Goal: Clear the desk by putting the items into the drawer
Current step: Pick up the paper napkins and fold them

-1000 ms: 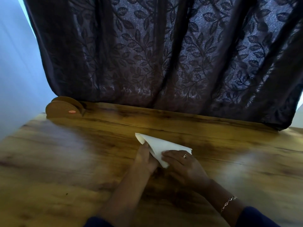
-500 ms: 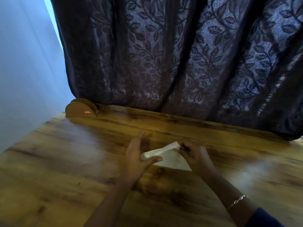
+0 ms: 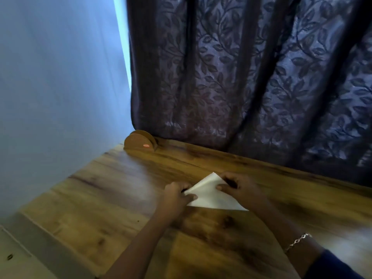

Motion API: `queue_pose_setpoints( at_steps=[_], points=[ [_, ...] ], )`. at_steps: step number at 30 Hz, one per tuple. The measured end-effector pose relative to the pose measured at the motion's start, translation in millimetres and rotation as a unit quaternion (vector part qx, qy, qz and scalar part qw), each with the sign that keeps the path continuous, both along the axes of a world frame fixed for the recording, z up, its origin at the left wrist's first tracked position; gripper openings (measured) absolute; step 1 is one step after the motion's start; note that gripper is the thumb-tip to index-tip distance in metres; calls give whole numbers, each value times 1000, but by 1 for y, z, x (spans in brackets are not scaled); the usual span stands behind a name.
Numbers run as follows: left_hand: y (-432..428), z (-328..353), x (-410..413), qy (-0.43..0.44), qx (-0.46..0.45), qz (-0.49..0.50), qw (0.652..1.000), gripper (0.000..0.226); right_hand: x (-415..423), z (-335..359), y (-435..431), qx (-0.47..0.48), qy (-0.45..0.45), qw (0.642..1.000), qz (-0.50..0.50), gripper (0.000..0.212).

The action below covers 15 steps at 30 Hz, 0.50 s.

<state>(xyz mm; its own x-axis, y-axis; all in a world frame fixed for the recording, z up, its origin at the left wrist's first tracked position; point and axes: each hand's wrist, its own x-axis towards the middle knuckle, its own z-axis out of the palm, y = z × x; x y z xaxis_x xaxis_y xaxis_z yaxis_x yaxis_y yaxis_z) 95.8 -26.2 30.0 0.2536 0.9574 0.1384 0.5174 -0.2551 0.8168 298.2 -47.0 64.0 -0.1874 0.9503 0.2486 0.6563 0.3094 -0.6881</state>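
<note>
Paper (image 3: 209,196) folded to a white triangle is the item being handled. A dark curtain (image 3: 241,77) hangs behind the half-round holder (image 3: 140,143), which stands at the back of the wooden surface (image 3: 100,208). The paper rests on that surface, nearer the person and right of the holder. The left hand (image 3: 175,196) pinches its left corner and the right hand (image 3: 239,188) its top edge, likely keeping the fold tight so it lifts as one piece.
</note>
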Motion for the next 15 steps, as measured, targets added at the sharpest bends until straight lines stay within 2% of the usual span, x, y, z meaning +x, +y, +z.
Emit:
queue_pose_setpoints(
  at_steps=[5, 15],
  points=[
    [25, 7, -38, -34, 20, 39, 998, 14, -41, 5, 38, 20, 14, 1000, 5, 18],
    [133, 2, -132, -39, 82, 88, 992, 7, -131, -2, 146, 52, -18, 996, -66, 23]
  ],
)
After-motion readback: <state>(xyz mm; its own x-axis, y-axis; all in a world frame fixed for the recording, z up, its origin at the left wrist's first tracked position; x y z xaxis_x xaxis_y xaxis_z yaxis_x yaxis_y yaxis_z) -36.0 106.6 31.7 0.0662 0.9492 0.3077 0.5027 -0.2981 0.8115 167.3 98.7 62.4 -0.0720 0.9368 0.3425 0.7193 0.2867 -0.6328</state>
